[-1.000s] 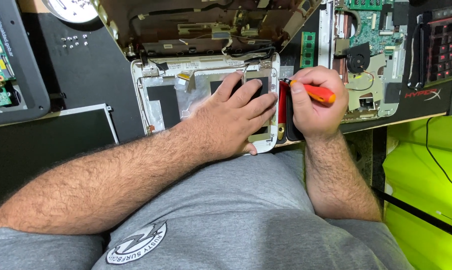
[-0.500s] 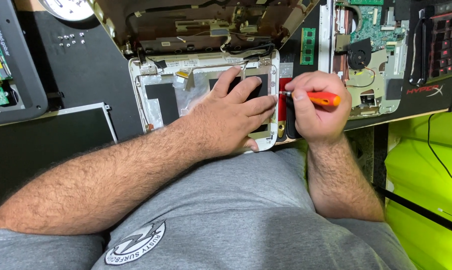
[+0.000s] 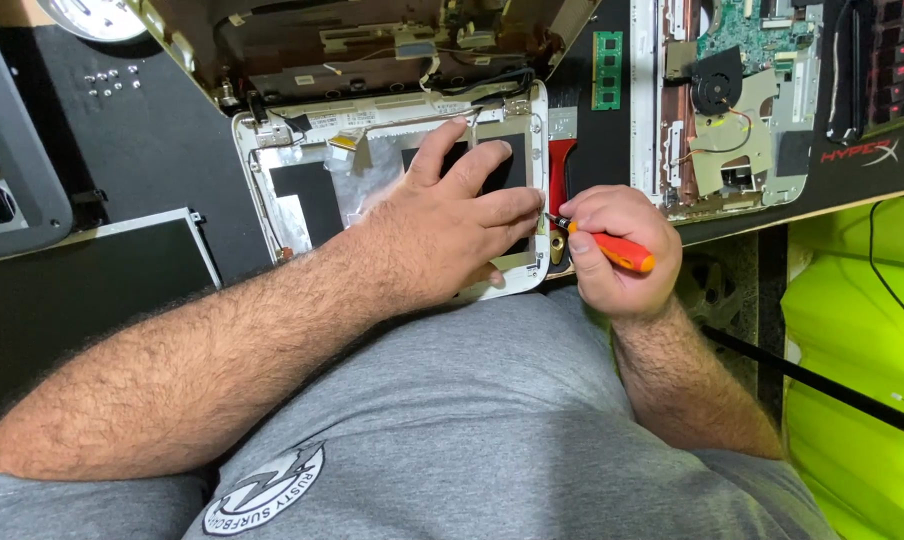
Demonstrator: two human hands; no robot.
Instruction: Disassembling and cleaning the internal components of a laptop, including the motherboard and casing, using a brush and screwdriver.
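A hand holds a little screwdriver at the edge of a white laptop lid.

The right hand [image 3: 617, 250] is closed tight around the orange screwdriver [image 3: 612, 245], its tip touching the right edge of the white lid [image 3: 302, 140]. The left hand [image 3: 447, 225] lies flat on the lid, fingers spread. A green memory stick [image 3: 607, 70] and an open laptop base [image 3: 742, 110] sit on the black desk [image 3: 122, 140].

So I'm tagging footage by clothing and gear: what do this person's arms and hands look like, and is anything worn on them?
Both hands, the left hand and the right hand, are bare: no gloves, rings or watch show. The forearms are bare and hairy, with no sleeve reaching them. The person wears a grey T-shirt with a round white printed emblem low on the front.
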